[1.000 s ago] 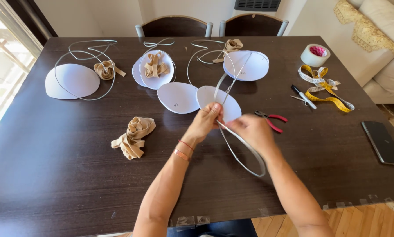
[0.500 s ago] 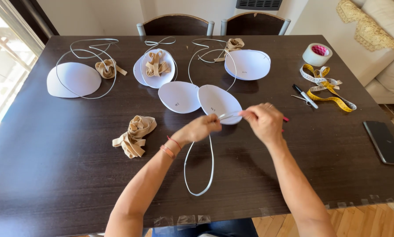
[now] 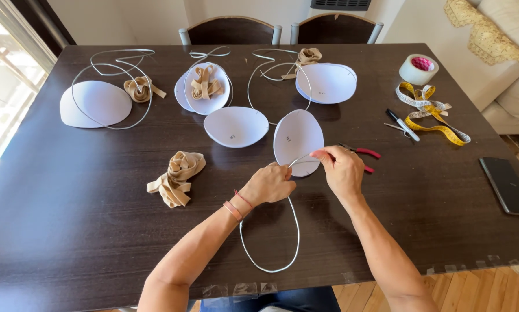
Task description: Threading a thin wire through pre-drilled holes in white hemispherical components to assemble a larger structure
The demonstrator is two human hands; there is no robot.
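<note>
My left hand (image 3: 271, 183) and my right hand (image 3: 341, 167) both pinch a thin white curved wire (image 3: 271, 268) over the dark table. The wire's two ends meet between my fingertips and its loop hangs toward the near edge. Just beyond my hands lies a white foam cup (image 3: 297, 140), with a second white foam cup (image 3: 235, 126) to its left. Red-handled pliers (image 3: 367, 154) lie partly hidden behind my right hand.
On the dark wooden table (image 3: 86, 231) lie a beige elastic bundle (image 3: 177, 176), more white cups with wires and elastic at the back (image 3: 94, 103), a yellow tape measure (image 3: 433, 118), a pen (image 3: 403, 124), a tape roll (image 3: 418, 69) and a phone (image 3: 507, 185). Two chairs stand behind.
My hands moved closer together and nearer the cup. The wire loop, first lying right of my hands, swung down and now hangs between my arms.
</note>
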